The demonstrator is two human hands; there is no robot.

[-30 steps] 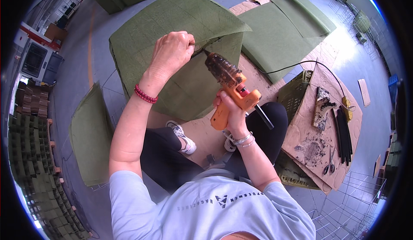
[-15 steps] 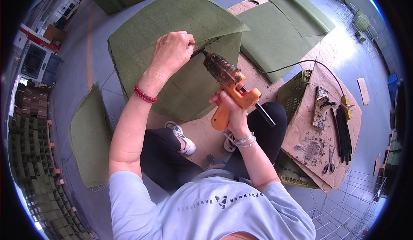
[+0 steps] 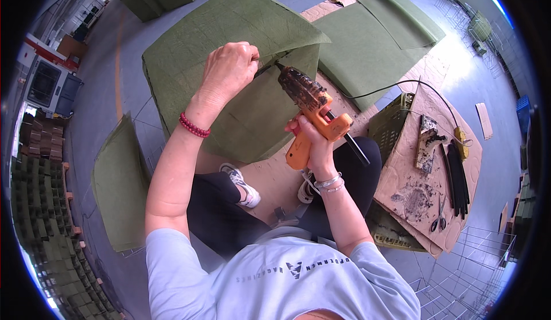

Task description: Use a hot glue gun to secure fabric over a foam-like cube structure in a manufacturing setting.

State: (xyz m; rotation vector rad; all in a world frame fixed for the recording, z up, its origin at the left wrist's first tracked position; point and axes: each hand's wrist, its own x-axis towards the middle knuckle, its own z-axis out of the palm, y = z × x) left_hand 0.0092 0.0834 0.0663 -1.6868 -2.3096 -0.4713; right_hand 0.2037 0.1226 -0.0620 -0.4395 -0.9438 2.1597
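My right hand (image 3: 319, 143) is wrapped round the orange handle of a hot glue gun (image 3: 305, 97). Its front end is caked with dark glue, and a black glue stick (image 3: 358, 150) pokes out of the back. The nozzle points at the folded edge of a large green fabric-like sheet (image 3: 229, 27), where a dark line runs along the fold. At that edge my left hand (image 3: 231, 67) is closed in a pinch, its fingertips partly hidden behind the knuckles. The green sheet stands up like a box-shaped cover between my feet and the far side.
On the right, cardboard (image 3: 402, 199) tops an olive crate (image 3: 390, 122), carrying scissors (image 3: 439, 219), black glue sticks (image 3: 457, 182) and a glue-stained block (image 3: 427, 148). A cable (image 3: 396, 83) crosses toward the gun. Another green sheet (image 3: 367, 50) lies far right; wire racks (image 3: 459, 274) stand lower right.
My right hand has shifted the glue gun slightly right, and its nozzle has moved up and right along the fold. My left hand keeps its place.
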